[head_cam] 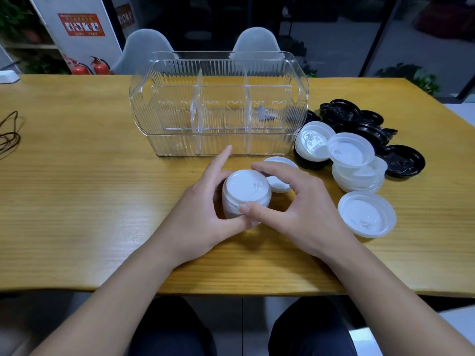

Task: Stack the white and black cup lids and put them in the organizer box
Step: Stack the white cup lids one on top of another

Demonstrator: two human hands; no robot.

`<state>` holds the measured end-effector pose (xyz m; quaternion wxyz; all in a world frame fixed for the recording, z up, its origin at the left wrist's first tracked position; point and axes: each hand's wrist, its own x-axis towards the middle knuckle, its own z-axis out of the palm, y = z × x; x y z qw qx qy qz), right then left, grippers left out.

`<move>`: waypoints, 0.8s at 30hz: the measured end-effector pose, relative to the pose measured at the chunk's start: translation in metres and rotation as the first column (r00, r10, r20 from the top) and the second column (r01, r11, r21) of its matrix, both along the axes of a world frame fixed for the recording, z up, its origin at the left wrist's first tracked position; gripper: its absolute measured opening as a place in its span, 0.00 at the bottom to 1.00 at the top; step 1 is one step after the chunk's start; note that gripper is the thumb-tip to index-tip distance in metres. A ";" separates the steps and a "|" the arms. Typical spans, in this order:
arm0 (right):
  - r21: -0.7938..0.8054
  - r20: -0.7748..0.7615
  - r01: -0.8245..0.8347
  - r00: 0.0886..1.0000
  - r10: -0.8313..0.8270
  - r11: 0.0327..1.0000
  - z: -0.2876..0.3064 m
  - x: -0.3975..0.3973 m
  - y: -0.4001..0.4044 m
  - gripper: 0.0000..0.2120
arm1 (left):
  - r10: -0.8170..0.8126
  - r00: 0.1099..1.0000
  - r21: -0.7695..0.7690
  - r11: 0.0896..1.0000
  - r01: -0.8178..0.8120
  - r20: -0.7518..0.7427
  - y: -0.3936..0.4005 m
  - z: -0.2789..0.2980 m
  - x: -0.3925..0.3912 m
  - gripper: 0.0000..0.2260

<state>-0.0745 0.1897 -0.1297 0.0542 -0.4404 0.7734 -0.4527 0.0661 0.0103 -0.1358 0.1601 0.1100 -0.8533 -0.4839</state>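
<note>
Wooden table is lying under everything, with one dark cord curling at its edge far to the left of my left hand. That hand is curling around the left side of one stack of white lids, the thumb tucked under the front and the forefinger pointing out straight toward one clear organizer box standing just beyond my fingers. The box is showing three compartments, split by two dividers; I am seeing no lids inside it. My right hand is pinching the same stack from the right, its thumb pressing the front rim and its fingers arching over the far edge. I cannot count the lids in the stack. Just behind my right fingers one loose white lid is lying flat. Further right, one single white lid is resting alone near my right wrist. Beyond it a white pile is leaning, too overlapped to count, and a black heap is spreading behind; one black lid is lying apart at the far right.
</note>
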 end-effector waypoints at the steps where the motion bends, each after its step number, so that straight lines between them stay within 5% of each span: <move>1: 0.007 0.009 -0.016 1.000 0.016 1.000 0.000 0.001 0.000 0.35 | -0.004 1.000 -0.004 1.000 0.004 0.001 0.000 0.000 0.000 0.59; 10: -0.008 0.000 0.048 0.999 -0.048 0.999 -0.004 0.001 -0.002 0.34 | 0.009 1.000 0.000 1.000 -0.009 -0.001 0.001 0.001 0.000 0.60; 14: -0.022 -0.013 0.051 0.999 -0.051 0.998 -0.005 0.000 -0.002 0.35 | 0.012 1.000 -0.073 0.997 -0.012 -0.002 -0.002 -0.002 0.000 0.48; 19: -0.242 -0.081 0.189 0.973 -0.214 0.952 -0.010 -0.011 -0.002 0.13 | 0.062 0.998 -0.136 0.989 -0.061 -0.001 -0.001 -0.002 0.000 0.39; 24: -0.095 -0.261 0.300 0.913 -0.315 0.949 -0.027 -0.021 -0.007 0.09 | 0.099 0.995 -0.133 0.986 -0.096 0.011 -0.002 -0.002 -0.001 0.39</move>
